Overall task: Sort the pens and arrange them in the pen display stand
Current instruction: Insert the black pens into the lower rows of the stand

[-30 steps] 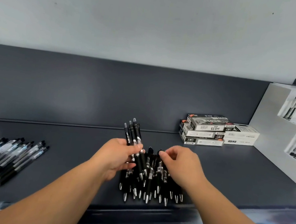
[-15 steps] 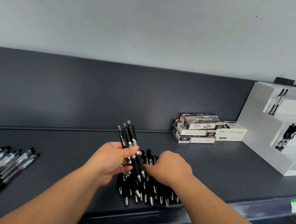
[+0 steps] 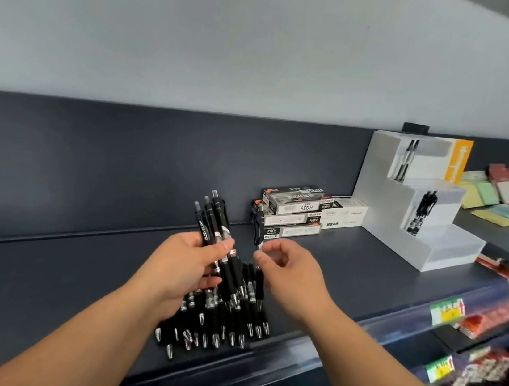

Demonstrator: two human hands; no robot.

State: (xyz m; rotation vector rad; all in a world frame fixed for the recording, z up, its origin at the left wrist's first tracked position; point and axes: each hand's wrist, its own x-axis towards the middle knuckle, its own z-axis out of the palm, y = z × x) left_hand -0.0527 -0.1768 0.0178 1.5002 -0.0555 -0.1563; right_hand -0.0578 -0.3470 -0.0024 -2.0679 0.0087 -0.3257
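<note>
The left hand [image 3: 185, 268] gripped a bundle of black plastic pens [image 3: 216, 217] upright; the right hand [image 3: 288, 271] beside it pinched one black pen [image 3: 257, 230].

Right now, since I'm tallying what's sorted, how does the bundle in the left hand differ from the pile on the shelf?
The bundle is a few pens; the pile is many. The bundle is gripped by the left hand, held above the shelf, clicker ends up; the pile lies flat on the shelf, tips toward the person. Both are black pens with silver tips.
</note>
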